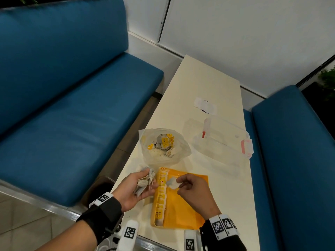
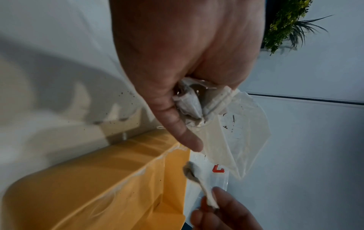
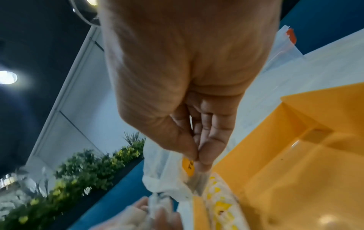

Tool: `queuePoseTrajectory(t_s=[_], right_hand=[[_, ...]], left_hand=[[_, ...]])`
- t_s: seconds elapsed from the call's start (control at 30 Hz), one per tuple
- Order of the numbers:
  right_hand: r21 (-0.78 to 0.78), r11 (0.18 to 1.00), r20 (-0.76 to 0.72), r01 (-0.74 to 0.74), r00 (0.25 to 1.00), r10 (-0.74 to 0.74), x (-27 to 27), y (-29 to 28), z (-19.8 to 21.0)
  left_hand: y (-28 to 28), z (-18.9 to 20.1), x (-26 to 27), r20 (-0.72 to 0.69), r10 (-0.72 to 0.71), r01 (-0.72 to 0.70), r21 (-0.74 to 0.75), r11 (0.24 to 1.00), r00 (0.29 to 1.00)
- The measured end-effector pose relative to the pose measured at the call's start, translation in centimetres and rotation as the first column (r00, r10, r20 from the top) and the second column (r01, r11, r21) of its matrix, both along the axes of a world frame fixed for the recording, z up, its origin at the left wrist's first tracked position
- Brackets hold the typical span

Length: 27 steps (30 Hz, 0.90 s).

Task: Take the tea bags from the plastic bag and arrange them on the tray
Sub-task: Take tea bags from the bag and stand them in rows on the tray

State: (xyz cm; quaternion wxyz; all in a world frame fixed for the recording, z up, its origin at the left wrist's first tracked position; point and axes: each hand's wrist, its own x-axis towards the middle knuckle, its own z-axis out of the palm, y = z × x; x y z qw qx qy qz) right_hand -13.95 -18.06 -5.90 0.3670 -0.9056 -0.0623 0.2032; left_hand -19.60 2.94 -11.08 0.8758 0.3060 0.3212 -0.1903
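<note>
Tray (image 1: 183,211) corner behind right wrist.

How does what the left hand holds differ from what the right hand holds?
The left hand cups a crumpled bunch of tea bags in its palm, beside the yellow tray; the right hand pinches one single tea bag between thumb and fingertips, above the tray. The bunch lies tangled with its strings; the single bag hangs flat. Both are the same greyish-white paper bags.

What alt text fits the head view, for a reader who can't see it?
A person's right hand pinches one tea bag over a yellow tray with a row of tea bags along its left edge, while the left hand holds a bunch of tea bags. An open plastic bag of more sits behind the tray.
</note>
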Motion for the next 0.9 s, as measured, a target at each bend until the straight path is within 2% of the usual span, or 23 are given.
queuePoseTrajectory(t_s=[0.13,0.33,0.5,0.7,0.9], right_hand=[[-0.185,0.98,0.064,-0.081,0.994,0.094,1.3,-0.5,-1.3],[-0.244,0.965,0.159,-0.096,0.978,0.138,3.3,-0.7,-3.4],[-0.369,0.914,0.175,-0.167,0.954,0.245,4.0,0.2,-4.9],[-0.498,0.853,0.195,-0.157,0.938,0.286,4.4,1.4,-5.5],[-0.463,0.882,0.244,-0.089,0.944,0.223,4.5,1.8,-6.1]], left_hand=[[-0.2,0.1,0.0,0.008,-0.048,0.048,0.037,0.998,0.999],[-0.8,0.9,0.0,0.025,-0.076,0.075,0.049,0.996,0.997],[-1.2,0.7,-0.3,0.037,-0.094,0.092,0.055,0.994,0.995],[-1.5,0.8,-0.3,0.049,-0.12,0.116,0.066,0.991,0.992],[-1.6,0.9,-0.3,0.08,-0.159,0.153,0.08,0.985,0.984]])
